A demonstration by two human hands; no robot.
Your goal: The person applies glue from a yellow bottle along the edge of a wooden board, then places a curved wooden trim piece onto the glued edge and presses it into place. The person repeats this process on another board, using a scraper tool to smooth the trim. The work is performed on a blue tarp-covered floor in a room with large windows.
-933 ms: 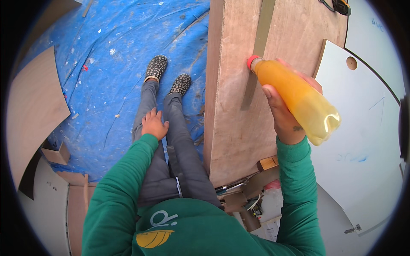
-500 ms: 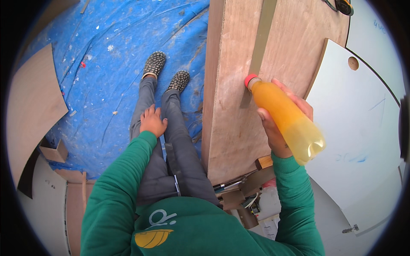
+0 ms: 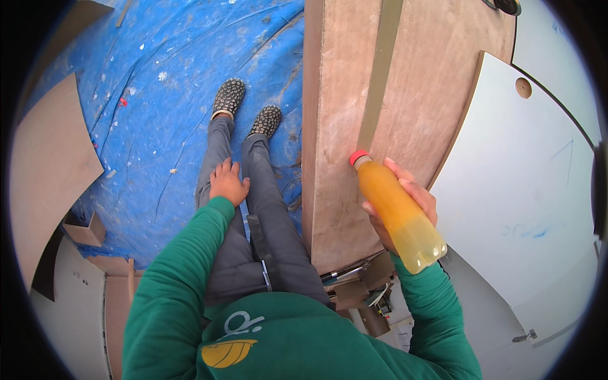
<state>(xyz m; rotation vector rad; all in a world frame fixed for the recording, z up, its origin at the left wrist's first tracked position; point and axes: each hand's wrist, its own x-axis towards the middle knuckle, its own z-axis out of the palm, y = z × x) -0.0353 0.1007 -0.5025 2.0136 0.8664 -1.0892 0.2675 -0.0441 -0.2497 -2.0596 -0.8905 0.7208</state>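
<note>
My right hand (image 3: 418,197) is wrapped round a clear plastic bottle (image 3: 394,206) of cloudy orange-yellow liquid with a red cap. The bottle is tilted, its capped end pointing away and to the left, over a wooden board surface (image 3: 345,107). Its lower part looks paler than the upper part. On my grey-trousered thigh (image 3: 218,266) rests my left hand (image 3: 228,182), fingers stretched out, holding nothing.
A blue tarpaulin (image 3: 171,120) covers the floor under my shoes. White panels (image 3: 519,190) lean at the right; a curved wooden sheet (image 3: 54,171) stands at the left. A box of tools (image 3: 367,291) sits below the board. A small wooden box (image 3: 85,231) lies at left.
My right hand has brought the bottle down, nearer to me and somewhat to the left. My left hand stays on my thigh.
</note>
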